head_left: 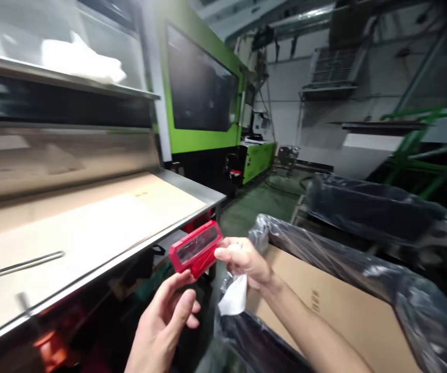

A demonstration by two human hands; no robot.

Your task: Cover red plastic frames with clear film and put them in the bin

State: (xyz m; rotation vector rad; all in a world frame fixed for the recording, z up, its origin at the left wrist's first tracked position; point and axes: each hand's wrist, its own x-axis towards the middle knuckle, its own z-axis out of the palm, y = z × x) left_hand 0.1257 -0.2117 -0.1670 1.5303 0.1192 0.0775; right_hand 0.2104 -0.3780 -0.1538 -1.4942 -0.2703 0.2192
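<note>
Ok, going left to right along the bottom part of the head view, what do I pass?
Metal-edged workbench → left hand → red plastic part → right hand holding a white cloth → cardboard box lined with a dark plastic bag.

A long steel-edged worktop (91,228) is running along the left under a shelf (63,77). A green machine (203,83) with a dark window is standing behind it. Green floor (262,199) is stretching toward a pale wall (285,83), and green railings (421,150) are slanting at right.
</note>
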